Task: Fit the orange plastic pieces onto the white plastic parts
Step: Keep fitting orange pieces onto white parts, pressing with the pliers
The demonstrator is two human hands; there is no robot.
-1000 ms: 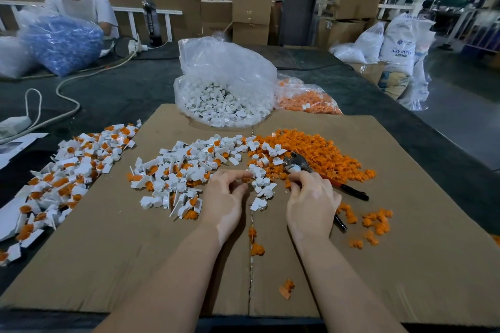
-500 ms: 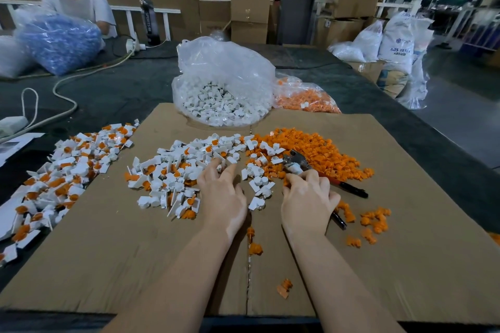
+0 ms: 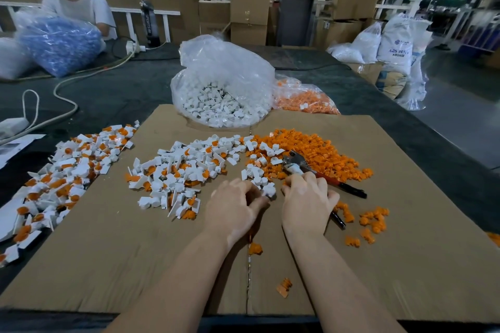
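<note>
Loose white parts (image 3: 257, 170) lie mid-cardboard, with a heap of orange pieces (image 3: 316, 151) to their right. My left hand (image 3: 235, 208) pinches one white part (image 3: 269, 191) between thumb and fingers. My right hand (image 3: 308, 203) lies over a pair of pliers (image 3: 295, 163), its fingertips curled on a small orange piece at the heap's near edge. A pile of white parts with orange pieces fitted (image 3: 176, 173) lies left of centre. A bigger fitted pile (image 3: 67, 170) is at the far left.
A clear bag of white parts (image 3: 224, 89) and a bag of orange pieces (image 3: 303, 100) stand behind the cardboard sheet (image 3: 405, 251). Stray orange pieces (image 3: 370, 222) lie at the right. Cables (image 3: 65, 94) cross the dark table. Another person (image 3: 75, 5) sits far left by a blue bag (image 3: 59, 43).
My left hand reached out into the white parts, then drew back toward me with one white part in its fingers. My right hand stayed over the pliers at the orange heap's edge.
</note>
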